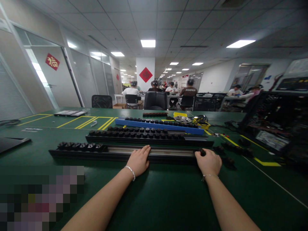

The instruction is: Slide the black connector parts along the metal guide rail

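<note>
A long black rail (173, 157) with a pale inner channel lies across the green table in front of me. Small black blocks (83, 147) fill its left end in a row. My left hand (139, 160) is on the middle of this rail, its fingers over the channel and its thumb by the near side. At the right end, my right hand (209, 162) pinches a small black block (202, 152) at the channel. The hand partly hides that block. More loose black pieces (228, 162) lie just right of this hand.
Behind stand another black rail (197, 143) full of blocks and a blue rail (120, 122). A metal dish (183, 119), a yellow tray (180, 114) and cables sit farther back. An open black equipment case (262, 118) rises at the right. Several people sit beyond the table.
</note>
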Motion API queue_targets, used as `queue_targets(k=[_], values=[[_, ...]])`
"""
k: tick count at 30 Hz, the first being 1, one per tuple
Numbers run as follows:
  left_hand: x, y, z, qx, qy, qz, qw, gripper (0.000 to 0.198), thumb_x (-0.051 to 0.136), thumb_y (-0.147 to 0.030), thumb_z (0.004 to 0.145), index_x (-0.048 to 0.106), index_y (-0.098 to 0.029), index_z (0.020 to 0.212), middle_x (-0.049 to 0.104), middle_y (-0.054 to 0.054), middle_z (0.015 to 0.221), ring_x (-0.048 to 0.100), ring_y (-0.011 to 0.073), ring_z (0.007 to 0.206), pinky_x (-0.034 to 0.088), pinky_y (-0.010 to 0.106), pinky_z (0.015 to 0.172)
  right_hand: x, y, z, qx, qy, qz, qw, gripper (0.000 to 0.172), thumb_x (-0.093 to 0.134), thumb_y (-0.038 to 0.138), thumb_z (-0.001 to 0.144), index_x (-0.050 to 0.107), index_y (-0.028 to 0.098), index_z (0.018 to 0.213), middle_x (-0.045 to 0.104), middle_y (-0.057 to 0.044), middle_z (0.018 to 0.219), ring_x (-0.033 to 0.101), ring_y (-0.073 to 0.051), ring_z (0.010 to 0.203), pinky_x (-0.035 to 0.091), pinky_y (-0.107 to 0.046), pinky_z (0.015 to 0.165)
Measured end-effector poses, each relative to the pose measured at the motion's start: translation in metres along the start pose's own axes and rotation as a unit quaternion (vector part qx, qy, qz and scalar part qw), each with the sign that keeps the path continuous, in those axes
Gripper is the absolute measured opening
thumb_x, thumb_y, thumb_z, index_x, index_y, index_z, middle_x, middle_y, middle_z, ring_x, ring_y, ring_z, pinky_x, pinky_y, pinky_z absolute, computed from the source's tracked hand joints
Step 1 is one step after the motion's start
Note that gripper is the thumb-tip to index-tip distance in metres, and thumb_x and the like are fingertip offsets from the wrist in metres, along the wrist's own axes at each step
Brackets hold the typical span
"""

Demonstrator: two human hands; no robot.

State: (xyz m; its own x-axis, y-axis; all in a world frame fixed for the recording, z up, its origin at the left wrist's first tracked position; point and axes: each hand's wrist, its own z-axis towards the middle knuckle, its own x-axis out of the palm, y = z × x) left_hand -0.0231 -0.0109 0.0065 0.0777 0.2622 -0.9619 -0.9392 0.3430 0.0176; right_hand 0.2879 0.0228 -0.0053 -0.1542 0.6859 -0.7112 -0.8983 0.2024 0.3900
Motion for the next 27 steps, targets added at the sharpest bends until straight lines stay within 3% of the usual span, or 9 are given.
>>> queue_targets(k=[19,27], values=[[0.001,0.000,0.000,-0.004,0.003,-0.002,1.000,0.061,0.048,-0.027,0.077,0.032,-0.023,0.136,0.033,0.004,0.145,0.047,0.0230,0.115,0.037,0.038,0.092,0.002,-0.013,0.005,0.048,-0.026,0.001,0.999,0.037,0.043,0.036,0.072,0.066,0.015,0.093,0.064,-0.011,0.098,0.053,-0.024,0.093,0.030,-0.041,0.093],[0.003,0.001,0.000,-0.001,-0.001,0.001,1.000,0.061,0.049,-0.027,0.077,0.032,-0.023,0.136,0.033,0.004,0.145,0.049,0.0230,0.113,0.037,0.038,0.092,-0.003,-0.016,0.008,0.067,-0.013,0.006,0.998,0.039,0.045,0.034,0.071,0.067,0.012,0.094,0.065,-0.013,0.098,0.055,-0.026,0.087,0.040,-0.037,0.080]])
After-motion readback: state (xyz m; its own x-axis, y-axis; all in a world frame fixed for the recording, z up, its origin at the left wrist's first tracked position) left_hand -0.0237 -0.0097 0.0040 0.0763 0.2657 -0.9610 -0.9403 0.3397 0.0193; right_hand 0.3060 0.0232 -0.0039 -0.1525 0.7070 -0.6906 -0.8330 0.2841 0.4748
